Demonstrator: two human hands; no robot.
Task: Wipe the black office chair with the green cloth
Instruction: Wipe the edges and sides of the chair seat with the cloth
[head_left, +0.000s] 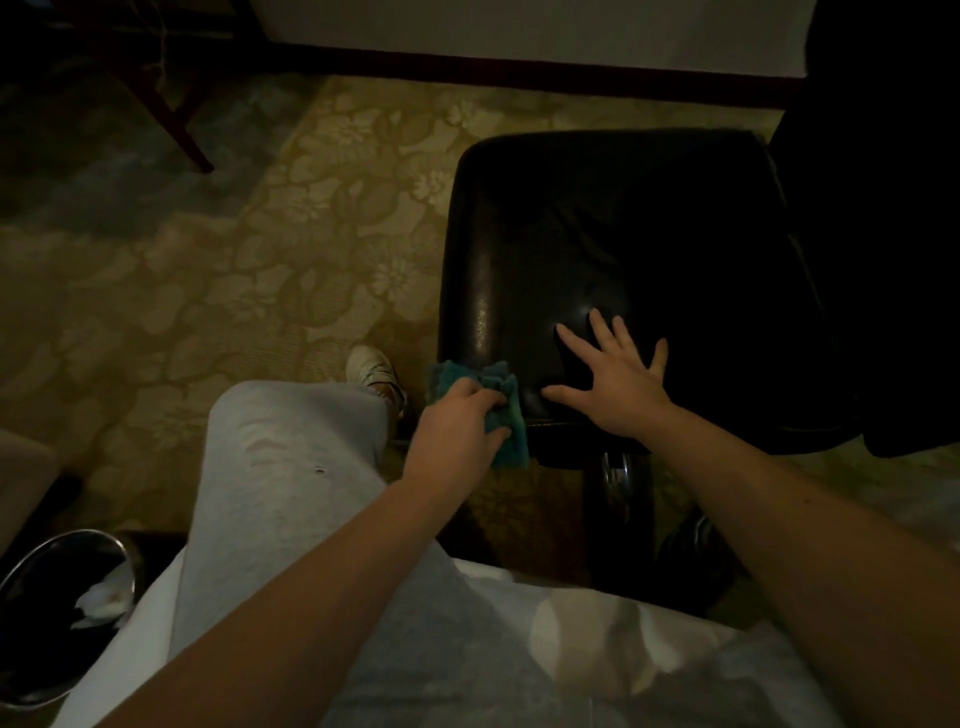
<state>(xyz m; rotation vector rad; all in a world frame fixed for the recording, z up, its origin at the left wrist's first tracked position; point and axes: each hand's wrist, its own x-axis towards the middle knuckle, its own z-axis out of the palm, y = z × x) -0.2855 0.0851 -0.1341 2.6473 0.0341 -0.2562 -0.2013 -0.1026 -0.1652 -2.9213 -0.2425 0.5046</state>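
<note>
The black office chair fills the right half of the head view, its shiny padded seat facing up and its backrest dark at the far right. My left hand grips the green cloth against the seat's near left corner and front edge. Part of the cloth is hidden under my fingers. My right hand lies flat on the seat near its front edge, fingers spread, just right of the cloth.
A metal waste bin with white paper inside stands at the lower left. My leg in grey trousers and a white shoe are left of the chair. Patterned carpet covers the floor; a dark wooden furniture leg stands far left.
</note>
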